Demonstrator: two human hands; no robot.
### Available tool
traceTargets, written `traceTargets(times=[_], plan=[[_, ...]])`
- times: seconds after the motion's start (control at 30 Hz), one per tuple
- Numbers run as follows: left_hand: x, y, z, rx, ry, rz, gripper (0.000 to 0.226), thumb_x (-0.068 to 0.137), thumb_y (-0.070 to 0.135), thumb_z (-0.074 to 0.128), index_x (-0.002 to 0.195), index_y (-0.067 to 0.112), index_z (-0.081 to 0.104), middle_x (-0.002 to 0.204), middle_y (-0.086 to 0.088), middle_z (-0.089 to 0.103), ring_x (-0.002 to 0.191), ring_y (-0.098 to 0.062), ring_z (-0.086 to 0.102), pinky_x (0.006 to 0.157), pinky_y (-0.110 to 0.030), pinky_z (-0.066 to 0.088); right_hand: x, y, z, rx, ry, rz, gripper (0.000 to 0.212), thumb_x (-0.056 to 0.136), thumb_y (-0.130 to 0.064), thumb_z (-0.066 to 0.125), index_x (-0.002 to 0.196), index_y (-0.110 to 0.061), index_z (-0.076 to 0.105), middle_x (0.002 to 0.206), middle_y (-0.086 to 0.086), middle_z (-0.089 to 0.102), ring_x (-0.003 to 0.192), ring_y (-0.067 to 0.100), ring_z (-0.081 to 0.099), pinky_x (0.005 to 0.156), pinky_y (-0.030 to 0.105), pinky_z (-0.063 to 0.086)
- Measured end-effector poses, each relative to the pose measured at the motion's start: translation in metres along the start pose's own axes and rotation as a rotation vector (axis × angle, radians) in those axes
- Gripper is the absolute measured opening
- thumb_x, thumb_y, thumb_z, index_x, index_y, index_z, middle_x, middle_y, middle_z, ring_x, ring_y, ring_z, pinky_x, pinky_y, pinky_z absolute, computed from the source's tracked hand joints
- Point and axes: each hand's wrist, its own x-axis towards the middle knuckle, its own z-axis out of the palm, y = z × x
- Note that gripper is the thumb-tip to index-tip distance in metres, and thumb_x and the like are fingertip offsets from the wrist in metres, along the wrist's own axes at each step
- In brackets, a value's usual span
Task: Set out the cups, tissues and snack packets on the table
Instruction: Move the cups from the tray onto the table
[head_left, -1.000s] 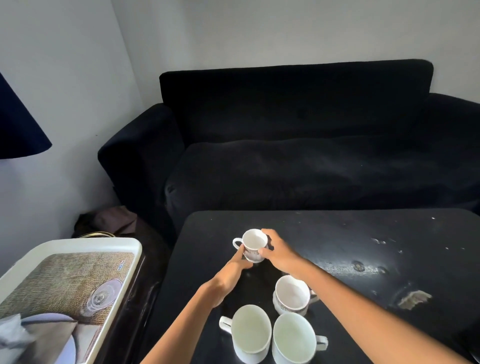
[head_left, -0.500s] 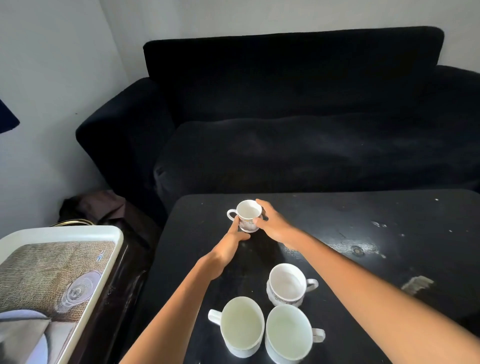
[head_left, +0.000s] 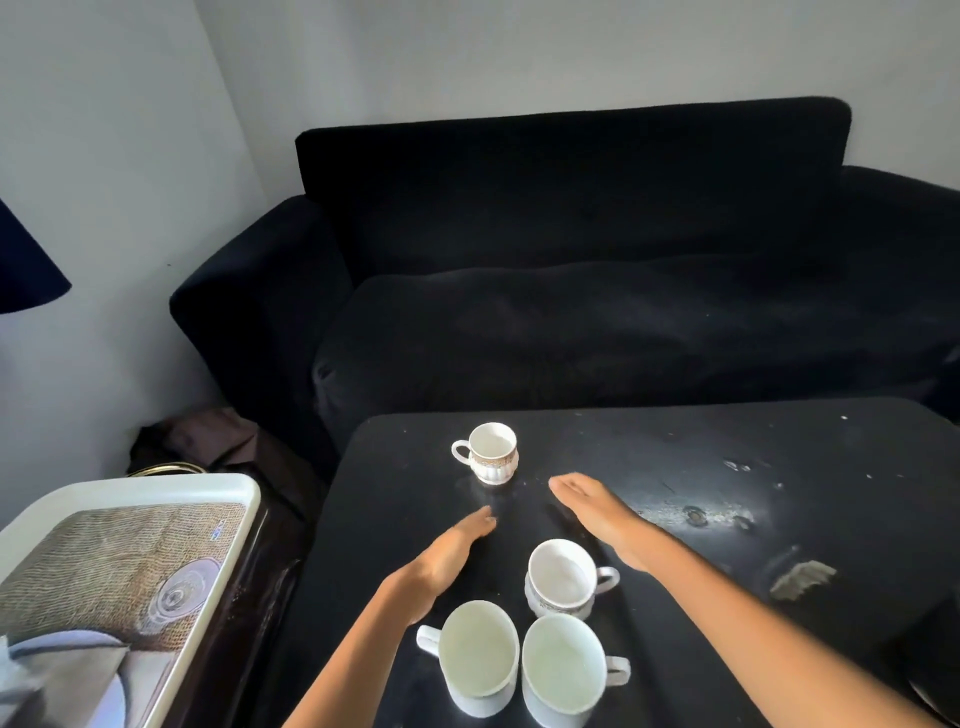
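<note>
A small white cup with a patterned band (head_left: 491, 453) stands upright near the far left edge of the black table (head_left: 649, 467), handle to the left. My left hand (head_left: 447, 558) and my right hand (head_left: 597, 512) hover flat, fingers extended, just nearer than that cup, touching nothing. Between my forearms sits another patterned cup (head_left: 563, 577). Two plain white mugs (head_left: 478, 654) (head_left: 563, 673) stand side by side at the near edge. No snack packets are in view.
A white tray (head_left: 218, 535) with a woven mat picture sits on a stand to the left; something grey, perhaps tissue (head_left: 21, 691), lies at its near corner. A black sofa (head_left: 571, 291) stands behind the table. The tabletop has chipped spots (head_left: 802, 579) at right.
Both hands let go of the small patterned cup and drew back toward me; the cup now stands alone near the table's far left edge.
</note>
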Motion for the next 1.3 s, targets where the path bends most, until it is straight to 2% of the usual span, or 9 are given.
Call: traceTargets(times=[0.17, 0.33, 0.53, 0.63, 0.73, 0.87, 0.97, 1.1, 1.3], plan=[[-0.024, 0.007, 0.002, 0.147, -0.074, -0.071, 0.035, 0.095, 0.048, 0.042, 0.111, 0.028, 0.066, 0.102, 0.018, 0.069, 0.09, 0.005, 0.064, 0.085, -0.018, 0.042, -0.044, 0.026, -0.012, 0.226, 0.108, 0.061, 0.022, 0.093, -0.035, 0.055, 0.109, -0.022, 0.063, 0.121, -0.006, 0.06, 0.119, 0.011, 0.05, 0.108, 0.031, 0.034], [-0.042, 0.021, 0.007, 0.308, -0.147, -0.111, 0.054, 0.099, 0.048, 0.033, 0.144, 0.019, 0.041, 0.147, 0.008, 0.043, 0.134, -0.008, 0.039, 0.11, -0.024, 0.025, -0.092, 0.047, -0.009, 0.391, 0.211, 0.041, 0.015, 0.089, -0.013, 0.062, 0.102, -0.018, 0.067, 0.113, 0.0, 0.065, 0.103, 0.004, 0.057, 0.095, 0.022, 0.036], [-0.055, 0.033, 0.021, 0.339, -0.188, -0.076, 0.046, 0.1, 0.036, 0.037, 0.138, 0.013, 0.049, 0.141, 0.0, 0.052, 0.129, -0.011, 0.047, 0.11, -0.027, 0.033, -0.121, 0.06, 0.01, 0.358, 0.203, -0.02, 0.039, 0.087, 0.001, 0.06, 0.124, -0.009, 0.054, 0.111, 0.008, 0.061, 0.104, 0.014, 0.056, 0.08, 0.016, 0.046], [-0.057, 0.037, 0.026, 0.432, -0.196, -0.031, 0.035, 0.098, 0.029, 0.041, 0.116, 0.013, 0.066, 0.119, 0.003, 0.064, 0.109, -0.008, 0.056, 0.094, -0.02, 0.038, -0.123, 0.063, 0.019, 0.359, 0.18, -0.03, 0.048, 0.086, 0.005, 0.06, 0.13, -0.011, 0.048, 0.12, 0.012, 0.059, 0.114, 0.017, 0.052, 0.097, 0.024, 0.038], [-0.056, 0.041, 0.028, 0.507, -0.18, -0.013, 0.026, 0.095, 0.028, 0.043, 0.092, 0.018, 0.067, 0.096, 0.005, 0.06, 0.09, -0.008, 0.052, 0.087, -0.023, 0.038, -0.12, 0.068, 0.027, 0.33, 0.168, -0.015, 0.063, 0.087, -0.001, 0.062, 0.141, -0.019, 0.035, 0.129, 0.01, 0.057, 0.129, 0.018, 0.044, 0.116, 0.041, 0.022], [-0.048, 0.041, 0.029, 0.496, -0.187, -0.017, 0.034, 0.095, 0.027, 0.045, 0.112, 0.005, 0.065, 0.1, 0.002, 0.059, 0.092, -0.007, 0.053, 0.087, -0.02, 0.038, -0.111, 0.073, 0.032, 0.269, 0.168, -0.002, 0.077, 0.087, -0.01, 0.064, 0.145, -0.031, 0.017, 0.133, 0.003, 0.057, 0.143, 0.027, 0.025, 0.118, 0.054, 0.01], [-0.044, 0.043, 0.028, 0.481, -0.195, -0.007, 0.025, 0.094, 0.027, 0.048, 0.108, 0.013, 0.063, 0.11, -0.002, 0.058, 0.101, -0.013, 0.05, 0.094, -0.023, 0.036, -0.104, 0.069, 0.032, 0.28, 0.175, 0.025, 0.085, 0.085, -0.019, 0.068, 0.149, -0.028, 0.013, 0.134, -0.003, 0.056, 0.145, 0.029, 0.016, 0.118, 0.054, 0.01], [-0.039, 0.049, 0.028, 0.459, -0.188, 0.024, 0.037, 0.097, 0.024, 0.045, 0.131, 0.013, 0.057, 0.138, -0.001, 0.054, 0.128, -0.014, 0.046, 0.111, -0.028, 0.032, -0.095, 0.058, 0.031, 0.283, 0.224, 0.013, 0.085, 0.082, -0.017, 0.071, 0.149, -0.025, 0.02, 0.134, 0.001, 0.056, 0.143, 0.025, 0.025, 0.117, 0.052, 0.015], [-0.025, 0.053, 0.035, 0.408, -0.213, 0.111, 0.045, 0.097, 0.011, 0.039, 0.14, 0.02, 0.044, 0.145, 0.002, 0.045, 0.134, -0.015, 0.036, 0.116, -0.031, 0.021, -0.068, 0.043, 0.037, 0.12, 0.388, -0.065, 0.087, 0.072, -0.022, 0.08, 0.143, -0.018, 0.029, 0.133, 0.002, 0.057, 0.136, 0.024, 0.038, 0.115, 0.052, 0.021]])
